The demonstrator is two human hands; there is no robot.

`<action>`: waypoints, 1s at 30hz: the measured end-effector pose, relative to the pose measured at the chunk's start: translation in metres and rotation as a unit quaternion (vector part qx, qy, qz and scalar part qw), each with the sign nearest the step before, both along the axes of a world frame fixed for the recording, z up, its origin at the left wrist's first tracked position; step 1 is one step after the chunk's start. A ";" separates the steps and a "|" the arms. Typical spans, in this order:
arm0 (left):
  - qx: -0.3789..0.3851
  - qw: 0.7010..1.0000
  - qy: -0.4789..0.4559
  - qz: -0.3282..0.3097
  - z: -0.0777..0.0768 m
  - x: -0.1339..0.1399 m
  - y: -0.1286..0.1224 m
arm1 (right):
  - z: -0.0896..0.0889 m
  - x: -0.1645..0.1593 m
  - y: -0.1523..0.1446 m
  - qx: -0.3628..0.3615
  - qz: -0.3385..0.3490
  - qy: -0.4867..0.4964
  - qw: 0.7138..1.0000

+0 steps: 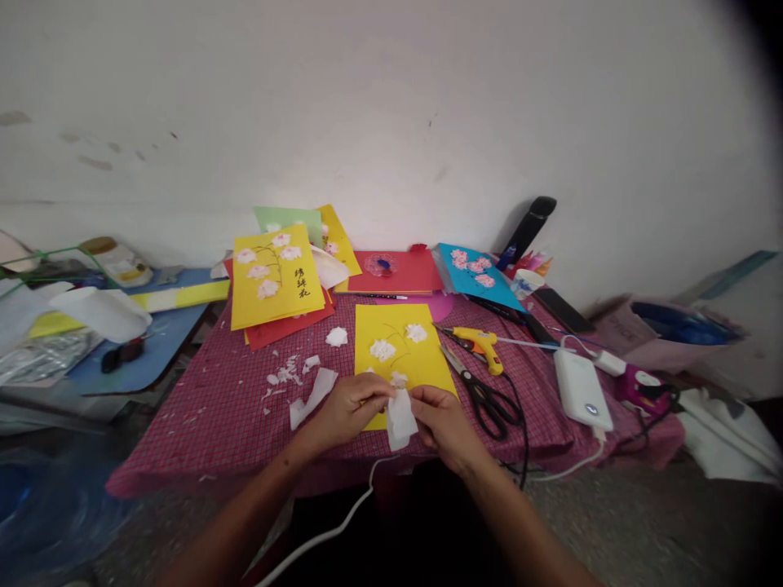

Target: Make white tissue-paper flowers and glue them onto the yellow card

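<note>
A strip of white tissue paper (400, 420) hangs between my two hands, above the lower part of a yellow card (391, 316). My left hand (355, 408) pinches it from the left with thumb and forefinger. From the right, the bent fingers of my right hand (445, 420) grip its other edge. White paper flowers (382, 350) and thin drawn stems are on the card. One loose white flower (336, 336) lies left of it. Nearby are another tissue strip (315, 397) and torn paper scraps (286, 372).
Black scissors (486, 399) and a yellow glue gun (480, 342) lie right of the card. Beyond them are a white power bank (582, 387) and its cables. Finished flower cards (272, 277) are stacked back left; a blue flower card (480, 275) leans back right.
</note>
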State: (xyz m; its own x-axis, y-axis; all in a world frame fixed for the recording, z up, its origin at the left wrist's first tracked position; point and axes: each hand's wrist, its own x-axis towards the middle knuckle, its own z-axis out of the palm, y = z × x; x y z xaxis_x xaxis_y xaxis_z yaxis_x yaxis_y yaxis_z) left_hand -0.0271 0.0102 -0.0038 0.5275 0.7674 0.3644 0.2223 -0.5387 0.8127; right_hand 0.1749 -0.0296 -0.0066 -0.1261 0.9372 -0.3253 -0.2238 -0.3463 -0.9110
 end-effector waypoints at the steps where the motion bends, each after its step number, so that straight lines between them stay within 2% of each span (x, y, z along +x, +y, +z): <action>1: 0.005 1.000 0.003 -0.001 0.000 0.000 0.000 | 0.000 0.000 0.000 -0.004 0.001 0.007 1.000; 11: 0.052 0.997 0.030 -0.045 -0.002 -0.003 0.001 | -0.005 0.003 -0.001 -0.007 0.012 0.055 0.998; 23: 0.171 0.979 0.079 -0.074 -0.006 -0.008 0.002 | -0.009 0.004 -0.002 -0.007 0.012 0.049 0.999; 30: 0.134 0.982 0.109 -0.074 -0.006 -0.009 0.002 | -0.009 0.003 -0.002 -0.006 0.010 0.039 0.999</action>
State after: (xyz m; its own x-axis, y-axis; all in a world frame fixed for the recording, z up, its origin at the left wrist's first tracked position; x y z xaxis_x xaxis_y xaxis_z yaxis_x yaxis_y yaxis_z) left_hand -0.0364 0.0122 -0.0101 0.7140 0.5686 0.4085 0.2782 -0.7658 0.5798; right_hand 0.1780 -0.0317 -0.0154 -0.1712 0.9304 -0.3241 -0.2868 -0.3617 -0.8871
